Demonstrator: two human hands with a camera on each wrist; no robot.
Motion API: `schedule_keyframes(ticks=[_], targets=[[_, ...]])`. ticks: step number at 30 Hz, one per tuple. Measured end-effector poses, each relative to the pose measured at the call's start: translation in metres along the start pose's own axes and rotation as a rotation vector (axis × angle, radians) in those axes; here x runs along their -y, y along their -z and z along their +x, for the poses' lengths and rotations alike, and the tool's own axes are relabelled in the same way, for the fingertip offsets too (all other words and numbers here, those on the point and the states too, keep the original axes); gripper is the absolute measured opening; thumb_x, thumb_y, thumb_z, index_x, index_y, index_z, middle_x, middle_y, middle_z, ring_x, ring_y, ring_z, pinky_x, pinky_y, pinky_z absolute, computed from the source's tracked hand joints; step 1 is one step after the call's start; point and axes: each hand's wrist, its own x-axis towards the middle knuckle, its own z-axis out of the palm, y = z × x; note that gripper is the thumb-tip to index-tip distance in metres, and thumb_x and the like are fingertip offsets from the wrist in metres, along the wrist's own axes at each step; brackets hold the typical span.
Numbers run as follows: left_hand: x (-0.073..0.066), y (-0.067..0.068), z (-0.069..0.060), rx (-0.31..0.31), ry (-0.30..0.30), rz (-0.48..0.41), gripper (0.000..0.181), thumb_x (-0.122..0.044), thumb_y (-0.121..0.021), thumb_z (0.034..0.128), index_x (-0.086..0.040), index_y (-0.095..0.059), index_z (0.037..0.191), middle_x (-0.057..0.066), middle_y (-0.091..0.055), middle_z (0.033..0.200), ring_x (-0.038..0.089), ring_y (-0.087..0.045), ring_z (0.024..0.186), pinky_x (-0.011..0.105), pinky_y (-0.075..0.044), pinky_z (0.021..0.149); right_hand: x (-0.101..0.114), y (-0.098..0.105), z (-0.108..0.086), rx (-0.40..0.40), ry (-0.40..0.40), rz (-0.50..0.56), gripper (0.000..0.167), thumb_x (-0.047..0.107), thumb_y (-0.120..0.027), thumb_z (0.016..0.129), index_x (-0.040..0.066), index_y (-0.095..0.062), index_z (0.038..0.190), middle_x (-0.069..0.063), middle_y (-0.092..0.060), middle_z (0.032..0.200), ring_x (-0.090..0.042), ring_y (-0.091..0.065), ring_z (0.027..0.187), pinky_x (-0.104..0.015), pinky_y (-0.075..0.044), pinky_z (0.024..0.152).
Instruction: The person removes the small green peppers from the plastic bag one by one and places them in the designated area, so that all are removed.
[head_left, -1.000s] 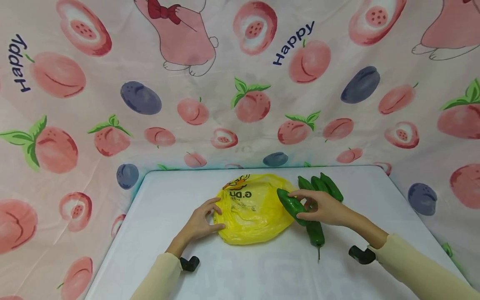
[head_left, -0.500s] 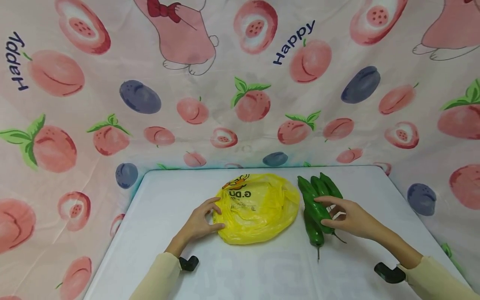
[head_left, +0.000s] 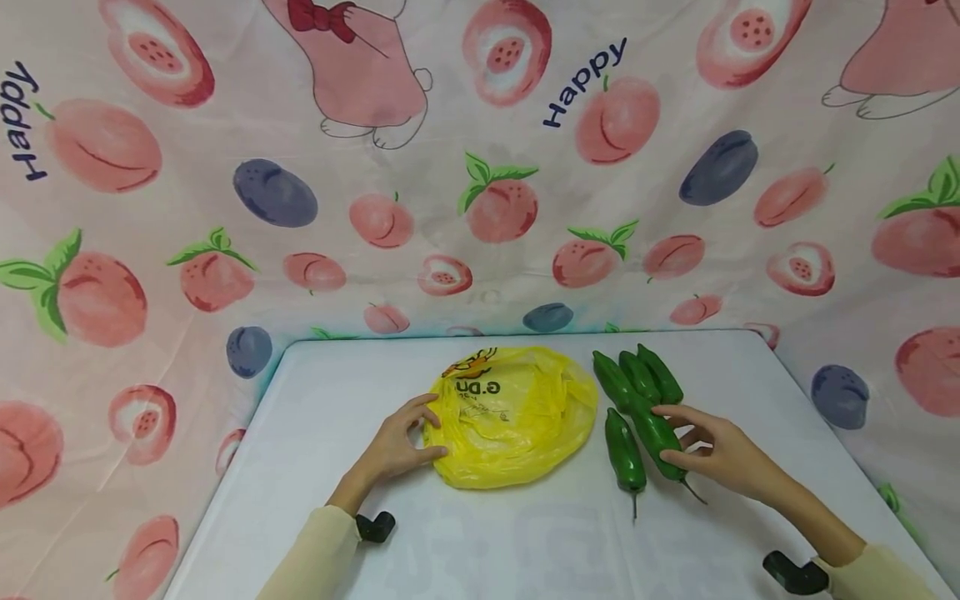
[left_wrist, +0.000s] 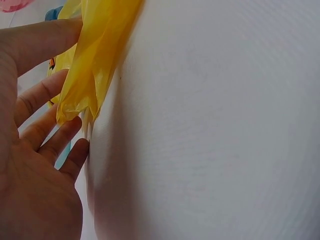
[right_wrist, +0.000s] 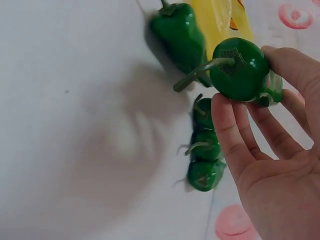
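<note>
A yellow plastic bag [head_left: 517,417] lies puffed up in the middle of the table. At its left edge my left hand [head_left: 401,437] rests with spread, slightly bent fingers touching the plastic. My right hand [head_left: 731,454] pinches a green chili pepper [right_wrist: 240,70] between thumb and fingers, its stem pointing toward me. In the right wrist view the pepper is raised off the table. A single green chili pepper [head_left: 625,454] lies between the held one and the bag. Behind them, three more chili peppers [head_left: 641,379] lie side by side, partly covered by the held pepper in the head view.
The white table [head_left: 480,550] runs back to a hanging cloth [head_left: 420,183] printed with peaches and plums. A dark wrist device [head_left: 375,527] is worn on the left arm, another device [head_left: 795,573] on the right.
My right hand, gripping the pepper, has moved from the bag's right edge to the right and nearer to me, turning the stem end forward. My left hand stays at the bag.
</note>
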Motion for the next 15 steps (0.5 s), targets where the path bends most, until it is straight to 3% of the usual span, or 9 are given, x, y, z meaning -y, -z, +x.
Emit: schedule_keyframes(ticks=[15], targets=[[0.003, -0.001, 0.000, 0.000, 0.014, 0.006, 0.035, -0.034, -0.090, 0.0789, -0.024, -0.064, 0.101, 0.002, -0.046, 0.157, 0.031, -0.037, 0.149, 0.052, -0.037, 0.117, -0.022, -0.016, -0.013, -0.057, -0.121, 0.055, 0.064, 0.022, -0.081, 0.090, 0.006, -0.052, 0.145, -0.020, -0.062, 0.122, -0.013, -0.065, 0.085, -0.027, -0.055, 0.064]])
